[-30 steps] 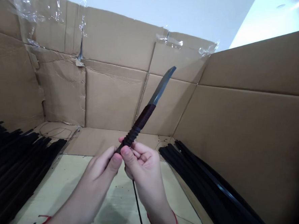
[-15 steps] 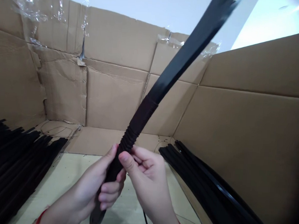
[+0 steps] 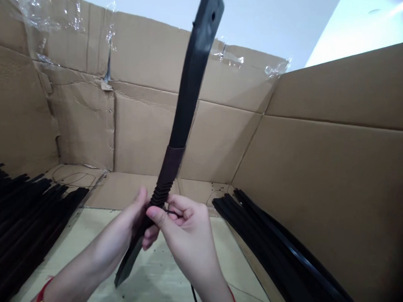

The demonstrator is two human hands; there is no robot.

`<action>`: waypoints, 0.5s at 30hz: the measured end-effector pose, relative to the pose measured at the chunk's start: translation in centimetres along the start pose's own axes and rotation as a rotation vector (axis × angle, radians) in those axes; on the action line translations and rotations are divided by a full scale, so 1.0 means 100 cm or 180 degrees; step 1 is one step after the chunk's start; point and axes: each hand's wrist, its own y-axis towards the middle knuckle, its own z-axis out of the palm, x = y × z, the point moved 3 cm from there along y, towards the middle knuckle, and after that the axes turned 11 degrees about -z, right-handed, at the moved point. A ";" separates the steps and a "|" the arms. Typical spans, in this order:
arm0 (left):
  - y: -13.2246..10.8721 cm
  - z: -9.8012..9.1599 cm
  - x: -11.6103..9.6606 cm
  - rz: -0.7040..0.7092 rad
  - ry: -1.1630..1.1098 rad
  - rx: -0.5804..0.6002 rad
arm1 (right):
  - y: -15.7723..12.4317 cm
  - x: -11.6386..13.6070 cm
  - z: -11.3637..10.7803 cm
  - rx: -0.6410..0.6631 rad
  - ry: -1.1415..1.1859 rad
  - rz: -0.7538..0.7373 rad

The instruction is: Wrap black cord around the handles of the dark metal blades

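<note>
A long, flat black strip (image 3: 191, 77) with a small hole near its upper end stands nearly upright, slightly curved. Around its middle sits a dark brown sleeve (image 3: 172, 160), bunched into ridges at its lower part. My left hand (image 3: 123, 233) is closed about the strip below the ridges, thumb pointing up and fingertips showing on the far side. Pinched in my right hand (image 3: 191, 243) is a thin black cord (image 3: 171, 212) at the strip, the thumb pressing by the ridges. A length of dark cord hangs below my right wrist.
Many dark strips (image 3: 19, 222) lie piled at the left. More long black strips (image 3: 267, 246) lean along the right cardboard wall (image 3: 339, 177). A taped cardboard wall (image 3: 144, 134) closes off the back. Small dark bits dot the pale work surface (image 3: 159, 280).
The strip has swung from a rightward slant to nearly upright, its top moving left. Its lower end now shows. My right hand has shifted slightly left, and cord shows in its fingers.
</note>
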 end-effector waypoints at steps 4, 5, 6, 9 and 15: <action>-0.009 0.001 -0.009 -0.0483 -0.0200 0.0558 | 0.002 0.000 0.000 0.0182 0.0101 -0.0062; -0.010 0.002 -0.009 -0.0563 -0.0277 0.0744 | 0.002 0.002 -0.002 0.0268 0.0097 -0.0099; -0.011 0.003 -0.008 -0.0590 -0.0356 0.0895 | 0.003 0.005 -0.004 0.0379 0.0091 -0.0122; -0.008 0.005 -0.004 -0.0523 -0.0507 0.1167 | 0.004 0.011 -0.012 0.0568 0.0042 -0.0140; -0.002 0.009 0.004 -0.0318 -0.0430 0.1250 | 0.004 0.012 -0.013 0.0086 -0.0080 -0.0085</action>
